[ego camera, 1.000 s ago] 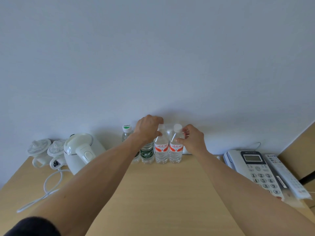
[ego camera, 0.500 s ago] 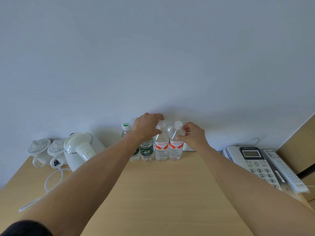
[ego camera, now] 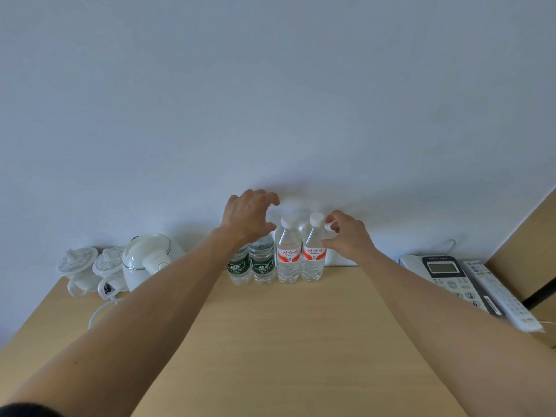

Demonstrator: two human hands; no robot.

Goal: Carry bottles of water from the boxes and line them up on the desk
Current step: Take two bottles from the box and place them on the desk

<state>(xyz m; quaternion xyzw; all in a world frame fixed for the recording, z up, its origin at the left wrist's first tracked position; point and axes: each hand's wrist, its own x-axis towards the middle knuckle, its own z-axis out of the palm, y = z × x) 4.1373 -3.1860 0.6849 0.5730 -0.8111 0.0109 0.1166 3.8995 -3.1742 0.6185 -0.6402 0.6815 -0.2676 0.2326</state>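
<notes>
Both hands have let go: the left hand and right hand hover with fingers spread beside the 2 red-labelled bottles, now standing in the 4-bottle row at the table's far edge, so this pair looks placed.

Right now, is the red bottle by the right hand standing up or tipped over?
Standing up. The red-label bottle sits base-down on the desk, white cap on top, level with its neighbours.
</notes>
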